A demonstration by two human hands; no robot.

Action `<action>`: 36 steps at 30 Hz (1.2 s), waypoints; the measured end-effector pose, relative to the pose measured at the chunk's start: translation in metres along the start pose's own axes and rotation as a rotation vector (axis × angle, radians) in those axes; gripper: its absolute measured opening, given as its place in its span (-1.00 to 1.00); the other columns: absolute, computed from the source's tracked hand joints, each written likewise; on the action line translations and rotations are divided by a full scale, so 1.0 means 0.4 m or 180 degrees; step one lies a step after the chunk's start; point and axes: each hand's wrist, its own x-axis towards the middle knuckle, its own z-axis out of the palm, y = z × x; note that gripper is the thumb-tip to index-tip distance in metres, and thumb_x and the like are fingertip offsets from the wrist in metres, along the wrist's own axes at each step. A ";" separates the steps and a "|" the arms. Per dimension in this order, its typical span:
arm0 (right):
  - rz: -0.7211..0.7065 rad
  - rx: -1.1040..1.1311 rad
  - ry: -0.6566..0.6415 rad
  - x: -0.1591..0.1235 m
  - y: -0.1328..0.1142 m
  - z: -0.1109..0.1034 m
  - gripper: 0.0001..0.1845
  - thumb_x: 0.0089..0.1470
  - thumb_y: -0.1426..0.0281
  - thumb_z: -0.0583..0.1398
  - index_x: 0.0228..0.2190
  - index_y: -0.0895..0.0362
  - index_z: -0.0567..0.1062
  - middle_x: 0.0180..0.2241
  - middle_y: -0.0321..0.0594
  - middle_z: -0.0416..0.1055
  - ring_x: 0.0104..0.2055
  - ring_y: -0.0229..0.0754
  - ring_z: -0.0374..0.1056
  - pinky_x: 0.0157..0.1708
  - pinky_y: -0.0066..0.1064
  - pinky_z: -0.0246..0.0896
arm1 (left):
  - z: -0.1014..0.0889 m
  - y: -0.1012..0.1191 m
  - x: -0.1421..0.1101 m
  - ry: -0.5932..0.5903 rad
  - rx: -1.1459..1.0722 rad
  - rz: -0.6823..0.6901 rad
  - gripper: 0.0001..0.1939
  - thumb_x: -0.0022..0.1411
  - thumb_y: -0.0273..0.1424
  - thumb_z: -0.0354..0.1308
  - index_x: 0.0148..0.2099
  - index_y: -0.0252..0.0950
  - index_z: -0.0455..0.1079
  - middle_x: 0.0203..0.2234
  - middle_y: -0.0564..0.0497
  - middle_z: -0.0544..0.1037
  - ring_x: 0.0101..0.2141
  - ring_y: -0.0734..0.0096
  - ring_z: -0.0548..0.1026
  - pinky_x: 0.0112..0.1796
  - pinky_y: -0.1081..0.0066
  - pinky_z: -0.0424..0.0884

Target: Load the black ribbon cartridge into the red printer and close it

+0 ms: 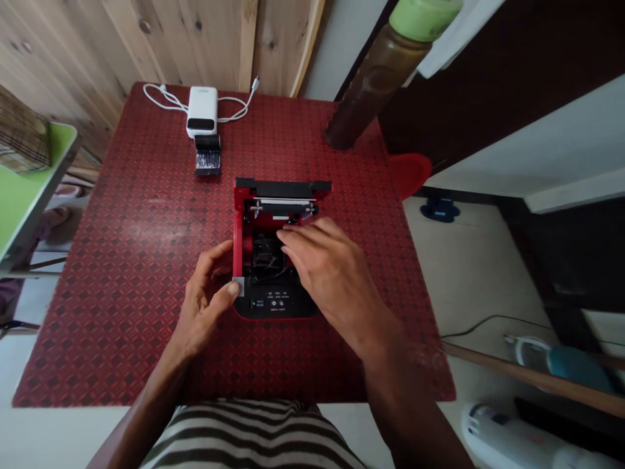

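Observation:
A red and black thermal printer (280, 301) stands on the table in front of me with its lid (283, 189) raised, showing a roller and metal bar under it. My left hand (208, 296) grips the printer's left side, its thumb on a small grey patch (239, 285) at the front corner. My right hand (327, 260) reaches over the right wall into the open bay, fingers bent and pressed together. Whatever is between its fingertips is hidden. Dark, thin, wire-like strands (267, 257) show inside the bay.
On the red patterned table (146, 286), a white power bank (202, 107) with white cables and a small black strip-like piece (208, 155) lie at the back left. A tall brown bottle (375, 81) with a green cap stands back right. A green-topped table (29, 176) is at left.

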 end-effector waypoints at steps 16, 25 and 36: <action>0.0040 -0.0208 -0.1195 0.080 -0.047 0.033 -0.66 0.46 0.68 0.18 0.07 0.18 0.65 0.10 0.01 0.70 0.17 0.05 0.61 0.16 -0.17 0.51 | -0.001 -0.014 -0.004 -0.0062 -0.0103 0.0009 -0.38 0.51 -0.06 0.36 0.48 -0.10 0.41 0.40 -0.15 0.54 0.31 -0.10 0.56 0.32 -0.16 0.51; 0.0012 -0.0715 -0.1546 0.135 -0.068 0.039 -0.57 0.43 0.72 0.07 0.12 0.26 0.62 0.09 0.13 0.67 0.05 0.07 0.66 -0.03 -0.20 0.52 | -0.001 -0.007 -0.004 -0.0052 -0.0008 -0.0068 -0.37 0.52 -0.04 0.33 0.49 -0.13 0.39 0.34 -0.19 0.55 0.32 -0.11 0.53 0.36 -0.17 0.40; -0.0070 -0.0644 -0.0396 0.047 -0.079 0.008 -0.79 0.35 0.60 0.24 -0.17 0.10 0.64 -0.18 -0.06 0.70 -0.14 0.04 0.62 -0.17 -0.20 0.48 | 0.002 -0.002 -0.004 -0.0042 -0.0021 -0.0084 -0.38 0.52 -0.03 0.33 0.47 -0.13 0.40 0.34 -0.17 0.55 0.29 -0.08 0.55 0.32 -0.09 0.45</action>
